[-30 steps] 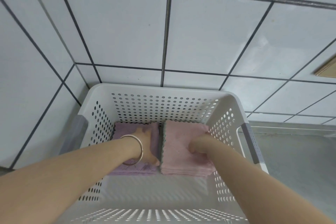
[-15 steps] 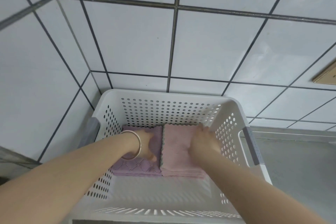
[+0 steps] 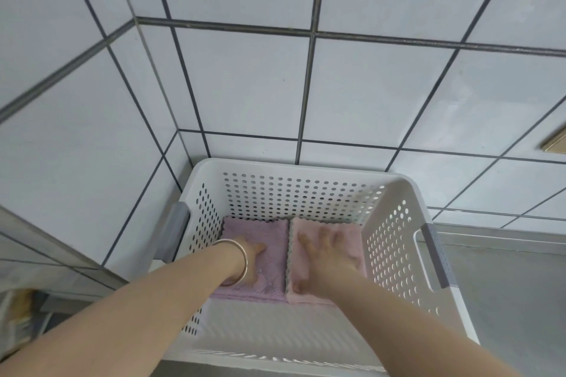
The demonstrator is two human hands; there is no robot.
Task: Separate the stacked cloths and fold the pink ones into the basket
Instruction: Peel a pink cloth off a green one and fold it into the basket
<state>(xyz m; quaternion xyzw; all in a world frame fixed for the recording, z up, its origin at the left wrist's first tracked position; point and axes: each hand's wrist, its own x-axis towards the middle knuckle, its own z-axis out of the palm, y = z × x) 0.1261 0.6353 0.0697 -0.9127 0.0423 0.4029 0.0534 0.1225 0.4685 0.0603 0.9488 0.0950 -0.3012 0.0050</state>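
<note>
Pink folded stacks (image 3: 327, 257) sit in basket (image 3: 395, 242) w/ right hand (image 3: 324, 254) open flat, left hand (image 3: 249, 260) fingers hidden, likely to square them

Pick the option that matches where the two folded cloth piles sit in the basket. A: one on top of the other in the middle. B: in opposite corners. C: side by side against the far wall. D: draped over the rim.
C: the purple pile and the pink pile lie next to each other at the far perforated wall of the basket, a hand flat on each.
</note>
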